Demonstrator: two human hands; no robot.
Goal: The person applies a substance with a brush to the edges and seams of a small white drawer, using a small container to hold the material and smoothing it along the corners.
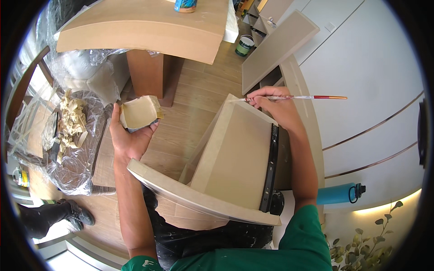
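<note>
My left hand (129,137) is closed around a small cut-down carton (138,113) with cream paint inside. In my right hand (276,104) is a thin paintbrush (316,97), pinched near its bristles, its red handle pointing right. The bristle end is at the far corner of a beige drawer (230,156), touching or very near it. The drawer rests tilted in front of me, its curved front panel toward my lap. A black metal slide rail (270,169) runs along its right side.
A paper-covered table (144,27) bears a blue can (185,5). Plastic-wrapped chair (79,140) holds crumpled masking tape (72,117). A paint bucket (244,45) stands far off. At right are a teal bottle (337,194) and a leafy plant (361,246). Another person's shoe (81,213) shows lower left.
</note>
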